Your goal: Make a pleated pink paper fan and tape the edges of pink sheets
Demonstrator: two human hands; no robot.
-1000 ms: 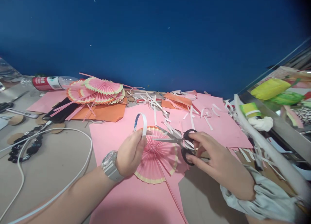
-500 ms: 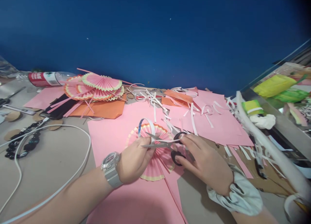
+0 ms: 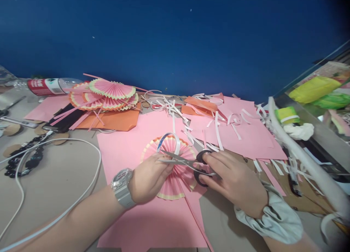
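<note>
My right hand (image 3: pixel 233 182) has its fingers in the black handles of a pair of scissors (image 3: pixel 182 160), whose blades point left and stand slightly apart. My left hand (image 3: pixel 149 177), wearing a grey watch, pinches a thin roll of tape (image 3: pixel 177 143), white outside and blue inside, right by the blade tips. From my right fingers a narrow white tape strip (image 3: pixel 201 170) runs left below the scissors' pivot. Under both hands lies a round pleated pink paper fan (image 3: pixel 171 190) with a cream and orange rim, on a pink paper sheet (image 3: pixel 120 146).
More pleated fans (image 3: pixel 113 89) are piled at the back left near a plastic bottle (image 3: pixel 45 86). White paper scraps (image 3: pixel 173 108) and pink sheets (image 3: pixel 246 135) spread along the back. A white cable (image 3: pixel 100 161) curves at left; a white bar (image 3: pixel 295 142) slants at right.
The scissors' blades have come closer together. The tape strip, earlier stretched straight between the blades to my right hand, now hangs lower near the handles with its left end seemingly free.
</note>
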